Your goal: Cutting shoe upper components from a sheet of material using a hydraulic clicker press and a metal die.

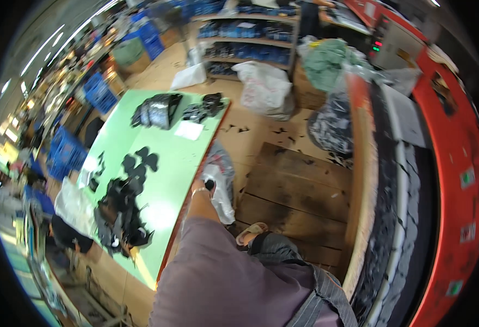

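Note:
My left hand (203, 189) reaches out from a purple sleeve to the right edge of a green table (179, 158). It is closed on the top of a whitish plastic bag (221, 196) that hangs beside the table edge, with something dark at the grip. A bracelet sits on that wrist. On the table lie flat black cut pieces (138, 163), a dark heap (120, 220) near its front end, black bundles (158, 110) at the far end and a white sheet (189, 129). My right hand is out of sight. My sandalled foot (250, 233) stands just below the bag.
A wooden platform (299, 185) lies to the right of the table. A long red machine (457, 163) with a black belt runs down the right side. White sacks (264, 87), shelves of blue goods (250, 32) and blue crates (100, 92) stand farther off.

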Demonstrator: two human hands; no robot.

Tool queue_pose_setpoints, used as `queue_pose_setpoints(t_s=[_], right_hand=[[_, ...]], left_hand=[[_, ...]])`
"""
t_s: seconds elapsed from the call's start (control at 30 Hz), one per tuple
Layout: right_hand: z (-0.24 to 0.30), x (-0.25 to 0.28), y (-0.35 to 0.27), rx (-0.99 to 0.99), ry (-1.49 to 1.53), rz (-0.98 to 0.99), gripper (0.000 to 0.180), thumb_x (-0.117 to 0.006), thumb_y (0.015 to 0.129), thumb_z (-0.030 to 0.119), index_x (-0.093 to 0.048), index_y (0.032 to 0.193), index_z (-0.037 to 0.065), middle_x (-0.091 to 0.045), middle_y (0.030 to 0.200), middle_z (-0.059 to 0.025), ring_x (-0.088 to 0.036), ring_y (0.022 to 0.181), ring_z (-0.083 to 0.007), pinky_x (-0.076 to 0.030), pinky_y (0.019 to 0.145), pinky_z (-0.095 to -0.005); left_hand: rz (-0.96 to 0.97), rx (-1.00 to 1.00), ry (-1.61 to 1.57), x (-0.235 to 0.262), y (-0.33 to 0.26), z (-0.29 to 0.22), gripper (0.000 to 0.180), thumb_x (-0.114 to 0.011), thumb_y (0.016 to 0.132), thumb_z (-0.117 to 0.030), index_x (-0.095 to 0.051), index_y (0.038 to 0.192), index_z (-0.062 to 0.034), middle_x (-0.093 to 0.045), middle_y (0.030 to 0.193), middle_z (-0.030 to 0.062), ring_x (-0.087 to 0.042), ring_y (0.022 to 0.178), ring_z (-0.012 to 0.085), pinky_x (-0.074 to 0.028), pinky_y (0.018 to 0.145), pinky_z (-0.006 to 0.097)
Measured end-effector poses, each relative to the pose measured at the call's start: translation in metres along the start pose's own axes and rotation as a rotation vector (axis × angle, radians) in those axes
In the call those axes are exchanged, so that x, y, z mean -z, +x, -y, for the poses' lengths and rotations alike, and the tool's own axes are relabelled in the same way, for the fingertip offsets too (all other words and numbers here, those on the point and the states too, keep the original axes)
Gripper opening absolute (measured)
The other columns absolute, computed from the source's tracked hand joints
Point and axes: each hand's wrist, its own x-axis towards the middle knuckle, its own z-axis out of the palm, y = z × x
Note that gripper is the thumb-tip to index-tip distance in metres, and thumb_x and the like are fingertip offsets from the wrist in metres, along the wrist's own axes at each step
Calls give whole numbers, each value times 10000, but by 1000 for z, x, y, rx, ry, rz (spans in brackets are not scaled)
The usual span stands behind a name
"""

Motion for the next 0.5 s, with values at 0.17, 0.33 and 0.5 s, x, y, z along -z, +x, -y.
queue_pose_setpoints(t_s=[0.17,0.33,0.5], right_hand=[[127,8,19,196,62,44,369,-631,887,131,-554,1228,13,-620,1176,-200,-616,1062,-311,-503,890,-386],[225,-18,61,433,237,175,381,-653,894,113,-516,1238,19,-636,1151,-210,-635,1052,-314,-539,842,-393],[247,-78,75,282,40,335,599,-745,811,197,-458,1303,12,-595,1215,-226,-606,1101,-322,-474,972,-427]], left_hand=[[-187,-336,-389,17,-19,-186,370,-578,829,-124,-498,1178,-30,-553,1117,193,-627,897,345,-604,634,465],[-10,-597,-657,20,-45,-320,829,-492,873,-593,-237,1491,-101,-231,1541,129,-319,1347,361,-270,1091,567],[-100,-496,-404,-28,-14,-292,595,-541,861,-545,-493,1248,-97,-494,1100,90,-485,970,253,-421,700,408]])
